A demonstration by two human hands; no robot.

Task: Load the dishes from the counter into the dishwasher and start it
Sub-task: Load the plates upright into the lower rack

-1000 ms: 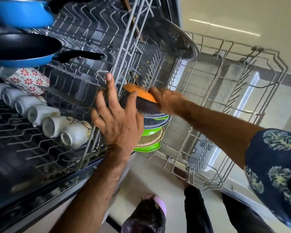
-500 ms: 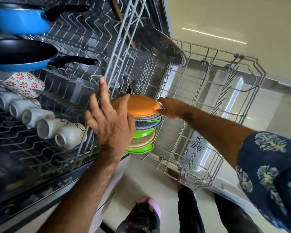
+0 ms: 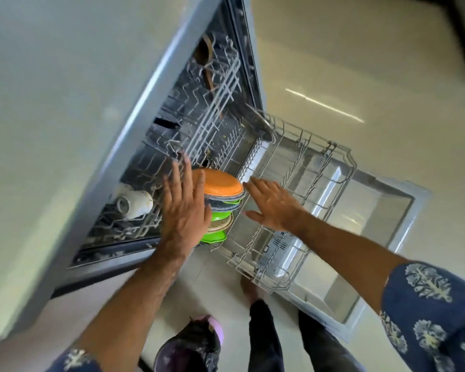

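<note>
A row of plates (image 3: 222, 185) stands on edge in the pulled-out lower rack (image 3: 301, 200): an orange one in front, then grey speckled, green and tan ones. My left hand (image 3: 184, 208) lies flat with straight fingers against the front of the upper rack (image 3: 212, 103), which sits mostly inside the dishwasher. My right hand (image 3: 273, 204) hovers open over the lower rack, just right of the plates and apart from them. A white cup (image 3: 134, 204) lies in the upper rack near my left hand.
The open dishwasher door (image 3: 373, 237) lies flat under the lower rack. A steel lid (image 3: 261, 119) stands at the far end of the lower rack. My feet and a dark bag (image 3: 191, 342) are on the pale floor below.
My right hand has let go of the orange plate and drawn back, open. The upper rack has slid into the machine under my left hand, hiding the pans and most cups.
</note>
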